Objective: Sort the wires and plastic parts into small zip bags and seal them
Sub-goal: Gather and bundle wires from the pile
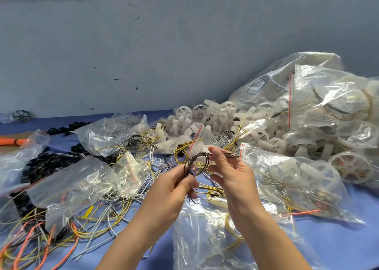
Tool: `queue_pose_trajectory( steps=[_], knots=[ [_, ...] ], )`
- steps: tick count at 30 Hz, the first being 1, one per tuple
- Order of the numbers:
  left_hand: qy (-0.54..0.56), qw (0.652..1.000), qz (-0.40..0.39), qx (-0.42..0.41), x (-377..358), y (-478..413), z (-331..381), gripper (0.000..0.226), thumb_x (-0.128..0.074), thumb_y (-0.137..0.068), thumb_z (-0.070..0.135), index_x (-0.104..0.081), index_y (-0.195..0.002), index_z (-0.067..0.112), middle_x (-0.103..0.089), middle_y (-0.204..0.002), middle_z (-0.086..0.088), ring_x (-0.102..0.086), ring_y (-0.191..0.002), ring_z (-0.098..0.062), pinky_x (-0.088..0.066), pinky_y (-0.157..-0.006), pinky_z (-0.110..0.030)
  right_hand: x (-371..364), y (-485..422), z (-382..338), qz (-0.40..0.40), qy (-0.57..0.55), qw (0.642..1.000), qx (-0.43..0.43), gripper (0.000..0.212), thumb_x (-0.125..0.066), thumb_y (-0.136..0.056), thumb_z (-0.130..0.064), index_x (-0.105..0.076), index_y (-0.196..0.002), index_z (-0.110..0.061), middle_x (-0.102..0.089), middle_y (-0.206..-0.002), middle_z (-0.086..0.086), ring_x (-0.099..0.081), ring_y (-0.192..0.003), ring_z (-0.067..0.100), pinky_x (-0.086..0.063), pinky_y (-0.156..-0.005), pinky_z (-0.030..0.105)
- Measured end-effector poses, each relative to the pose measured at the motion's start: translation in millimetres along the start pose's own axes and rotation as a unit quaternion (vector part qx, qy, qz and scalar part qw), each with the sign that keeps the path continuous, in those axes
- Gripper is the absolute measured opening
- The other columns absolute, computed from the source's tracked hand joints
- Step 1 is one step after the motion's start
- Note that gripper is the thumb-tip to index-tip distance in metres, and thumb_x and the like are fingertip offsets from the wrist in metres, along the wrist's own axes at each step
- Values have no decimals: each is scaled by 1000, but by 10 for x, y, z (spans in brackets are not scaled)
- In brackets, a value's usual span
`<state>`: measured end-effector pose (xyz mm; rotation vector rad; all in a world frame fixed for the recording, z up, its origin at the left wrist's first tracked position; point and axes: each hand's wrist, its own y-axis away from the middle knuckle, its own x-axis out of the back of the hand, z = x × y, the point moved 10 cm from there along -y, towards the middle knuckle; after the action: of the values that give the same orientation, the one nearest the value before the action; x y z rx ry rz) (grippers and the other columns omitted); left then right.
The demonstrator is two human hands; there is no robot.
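The dark wire coil [188, 165] is held up off the blue worktop [348, 239], above its middle, between both hands. The loop stands roughly upright with its open face toward the person. Its loose ends run out level to the right, so the bundle's long axis lies left to right, pointing at the worktop's right edge.

The left hand [174, 189] grips the loop's lower rim, thumb and fingers curled round the strands. The right hand [233, 173] pinches the straight ends between thumb and forefinger, its other fingers loosely spread. The two hands sit about equally close to the coil, one at each end.

A clear zip bag [205, 228] lies straight below the hands, toward the near edge; which way its mouth faces cannot be told. Bagging the coil would likely mean a downward move with the left hand leading.

Loose yellow wires [98, 226] crowd the near left corner, white plastic wheels [215, 122] pile along the far edge, and filled bags [328, 97] heap at the right.
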<state>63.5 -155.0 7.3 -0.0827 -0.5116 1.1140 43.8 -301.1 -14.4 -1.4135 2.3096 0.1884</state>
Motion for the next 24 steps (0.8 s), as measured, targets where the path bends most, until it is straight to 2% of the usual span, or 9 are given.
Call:
queue_pose_trajectory(
  steps=[3, 6, 9, 11, 14, 16, 18, 20, 24],
  knots=[
    [-90, 994, 58, -5, 141, 26, -47, 24, -56, -97, 11, -69, -105, 30, -68, -71, 14, -62, -62, -5, -46, -62, -14, 69, -24, -18, 19, -8, 1000, 3, 20, -72, -79, -31, -76, -91, -14, -70, -75, -6, -61, -63, 4, -49, -58, 15],
    [-146, 982, 120, -24, 335, 61, -30, 22, -57, -96, 17, -69, -92, 35, -68, -72, 17, -63, -62, -4, -48, -60, -19, 137, -63, -94, 36, -36, 999, 10, 11, -71, -82, -21, -75, -87, -12, -67, -66, -7, -57, -58, 3, -48, -56, 14],
    [-185, 963, 194, -27, 609, 69, 2, 16, -58, -96, 23, -71, -88, 29, -66, -71, 19, -60, -61, -2, -46, -56, -22, 216, -91, -196, 57, -82, 995, 12, 14, -71, -76, -24, -74, -85, -14, -68, -66, -7, -59, -58, 0, -48, -54, 12],
    [-129, 967, 220, -10, 686, 68, -23, 19, -58, -96, 24, -71, -83, 27, -66, -68, 14, -59, -59, -7, -47, -57, -29, 197, -93, -230, 52, -127, 991, -2, 18, -69, -72, -26, -74, -85, -15, -69, -67, -6, -62, -60, -1, -50, -55, 12],
    [105, 974, 198, 43, 531, 47, -109, 19, -57, -95, 23, -73, -86, 20, -70, -72, 6, -62, -67, -10, -52, -66, -21, -49, -8, -100, -2, -243, 967, -75, 19, -68, -73, -20, -70, -91, -14, -72, -71, -3, -66, -62, 2, -55, -59, 14],
    [276, 950, 127, 77, 250, 32, -97, 20, -60, -89, 29, -75, -90, 17, -74, -86, 1, -66, -79, -11, -53, -75, -25, -302, 137, 37, -55, -289, 948, -120, 17, -69, -73, -16, -70, -90, -15, -74, -77, 1, -69, -65, 6, -56, -62, 17],
    [368, 922, 95, 77, 96, 31, -27, 24, -62, -81, 32, -77, -93, 18, -74, -94, -2, -67, -84, -10, -53, -76, -24, -578, 315, 152, -123, -279, 942, -136, 12, -71, -73, -15, -75, -84, -17, -75, -84, 3, -69, -69, 6, -56, -66, 18],
    [373, 919, 117, 54, 113, 39, 27, 23, -61, -81, 32, -77, -92, 19, -74, -93, -2, -67, -83, -8, -54, -74, -21, -753, 432, 242, -156, -248, 946, -137, 15, -75, -69, -18, -78, -84, -18, -74, -86, 0, -66, -70, 5, -54, -67, 18],
    [240, 959, 150, -11, 253, 96, 136, 24, -53, -95, 28, -76, -91, 23, -74, -92, -2, -66, -87, -10, -54, -79, -25, -758, 405, 295, -139, -191, 964, -118, 15, -75, -70, -23, -77, -85, -20, -72, -83, -1, -65, -71, 6, -53, -67, 21]
  ],
)
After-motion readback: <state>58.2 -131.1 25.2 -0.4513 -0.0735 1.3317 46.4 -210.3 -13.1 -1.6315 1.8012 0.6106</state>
